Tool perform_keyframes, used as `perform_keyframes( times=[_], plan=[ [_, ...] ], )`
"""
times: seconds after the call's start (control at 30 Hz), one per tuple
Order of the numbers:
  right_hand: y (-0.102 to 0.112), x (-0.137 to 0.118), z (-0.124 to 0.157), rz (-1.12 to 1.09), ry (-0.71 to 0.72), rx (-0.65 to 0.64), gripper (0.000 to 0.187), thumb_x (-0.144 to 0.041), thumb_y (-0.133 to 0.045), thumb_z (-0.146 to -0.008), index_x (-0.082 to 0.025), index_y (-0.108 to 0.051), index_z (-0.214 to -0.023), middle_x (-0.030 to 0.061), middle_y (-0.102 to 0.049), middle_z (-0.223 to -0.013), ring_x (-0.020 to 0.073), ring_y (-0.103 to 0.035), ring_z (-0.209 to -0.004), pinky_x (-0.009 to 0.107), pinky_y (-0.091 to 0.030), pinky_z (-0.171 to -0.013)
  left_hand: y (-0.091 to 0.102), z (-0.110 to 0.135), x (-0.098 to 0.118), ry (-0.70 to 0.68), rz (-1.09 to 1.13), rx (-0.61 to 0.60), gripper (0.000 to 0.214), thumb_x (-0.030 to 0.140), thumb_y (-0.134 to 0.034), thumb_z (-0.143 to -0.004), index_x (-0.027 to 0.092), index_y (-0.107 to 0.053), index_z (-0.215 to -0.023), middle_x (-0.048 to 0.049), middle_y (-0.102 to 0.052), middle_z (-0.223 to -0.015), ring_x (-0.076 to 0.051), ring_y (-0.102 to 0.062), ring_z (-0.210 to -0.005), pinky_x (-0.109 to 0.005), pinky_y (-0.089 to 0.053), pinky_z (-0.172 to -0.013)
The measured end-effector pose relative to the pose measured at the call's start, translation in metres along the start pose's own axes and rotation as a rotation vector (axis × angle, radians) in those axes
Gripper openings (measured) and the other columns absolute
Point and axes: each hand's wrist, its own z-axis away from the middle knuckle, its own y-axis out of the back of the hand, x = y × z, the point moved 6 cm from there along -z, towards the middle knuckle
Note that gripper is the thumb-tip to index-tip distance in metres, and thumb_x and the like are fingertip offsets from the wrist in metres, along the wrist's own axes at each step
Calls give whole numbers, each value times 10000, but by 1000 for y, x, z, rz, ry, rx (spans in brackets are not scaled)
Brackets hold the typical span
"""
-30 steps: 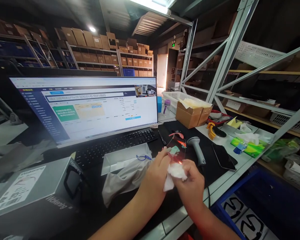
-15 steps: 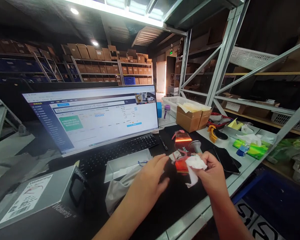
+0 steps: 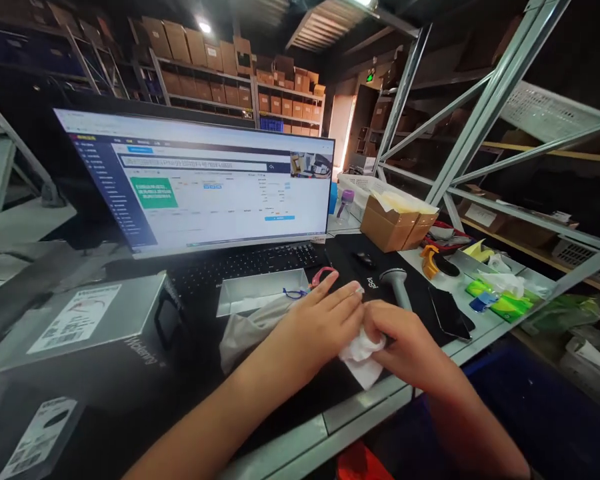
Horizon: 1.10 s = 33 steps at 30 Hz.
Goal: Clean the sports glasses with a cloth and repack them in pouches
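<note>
My right hand [image 3: 403,340] is closed on a crumpled white tissue [image 3: 363,357], whose loose end hangs below the fingers. Touching it from the left is my left hand [image 3: 325,319], with one finger sticking out and the others bent together. A tiny shiny edge shows at those fingertips; what they hold is hidden. Behind my left hand lie a pink loop [image 3: 322,275] and a blue tie [image 3: 294,293]. The latter rests at an open grey box [image 3: 233,298], beside a grey cloth bag [image 3: 245,337]. A barcode scanner [image 3: 401,288] lies behind my right hand.
A monitor [image 3: 220,193] and keyboard [image 3: 250,263] stand at the back. Left is a grey labelled carton [image 3: 95,327]. To the right are a phone [image 3: 447,312], a tape dispenser [image 3: 433,261], a tissue pack [image 3: 513,305] and a cardboard box [image 3: 393,223]. A metal post [image 3: 500,93] rises beyond.
My hands have come together, the right bringing the tissue left against my left hand's fingers. The red-orange glow on the mat is gone. The view has tilted down.
</note>
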Motion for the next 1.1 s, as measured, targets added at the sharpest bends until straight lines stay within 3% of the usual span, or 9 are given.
perform_keyframes(
  times=[0.17,0.37,0.43,0.53,0.6,0.67,0.77,0.9,1.1],
  plan=[
    [12,-18,-19,182,48,-27,255,-28,-577,-726,-224,-415,-717,-40,-515,-715,140,-464,-697,265,-377,-703,18,3,-13,7,-8,111,233,107,-457,-986,124,-683,-1041,-87,-759,-1074,-206,-713,-1040,-442,-492,-1104],
    [39,16,-26,40,14,-24,205,-126,-604,-793,-221,-467,-672,-9,-631,-769,152,-556,-730,268,-422,-685,19,12,-37,169,157,165,286,80,-536,-851,166,-692,-1076,-53,-772,-1035,-213,-730,-1014,-469,-505,-1095],
    [54,37,-18,-28,-63,152,222,-138,-632,-753,-217,-451,-651,-7,-635,-768,151,-573,-722,262,-429,-663,13,16,-47,284,190,164,339,79,-535,-802,176,-706,-1078,-47,-776,-1040,-221,-739,-988,-455,-535,-1062],
    [78,61,13,16,-256,710,222,-163,-694,-698,-213,-479,-671,-35,-590,-701,137,-551,-661,245,-412,-605,6,24,-62,503,205,197,400,113,-540,-753,214,-732,-1088,-30,-780,-1058,-260,-741,-1012,-435,-604,-955],
    [79,64,40,37,-331,1047,254,-182,-743,-692,-212,-491,-700,-52,-562,-682,128,-550,-636,242,-432,-603,2,27,-66,601,214,198,424,133,-550,-735,235,-741,-1099,-21,-778,-1070,-279,-731,-1048,-422,-626,-902],
    [66,59,54,-9,-302,1211,283,-189,-776,-705,-213,-496,-743,-32,-615,-751,149,-625,-698,262,-491,-654,-1,26,-65,646,229,174,447,129,-552,-724,237,-742,-1114,-19,-777,-1077,-275,-733,-1043,-416,-625,-904],
    [40,42,48,-116,-133,1169,263,-146,-749,-766,-221,-500,-802,39,-714,-935,224,-718,-917,360,-564,-804,-3,25,-61,674,252,170,456,118,-556,-727,228,-738,-1130,-21,-773,-1093,-260,-740,-1012,-406,-627,-897],
    [21,18,31,-72,10,1027,154,-90,-654,-853,-219,-582,-897,91,-738,-1109,279,-694,-1105,493,-564,-925,-6,26,-57,673,245,188,424,144,-572,-780,223,-729,-1166,-36,-764,-1127,-274,-741,-1007,-438,-632,-885],
    [3,-8,14,317,178,838,422,43,-544,-884,-210,-676,-1194,98,-695,-1287,241,-671,-1179,425,-573,-991,-7,22,-49,579,224,264,387,141,-558,-841,187,-699,-1199,-67,-765,-1122,-258,-736,-1036,-432,-597,-978]
  ],
)
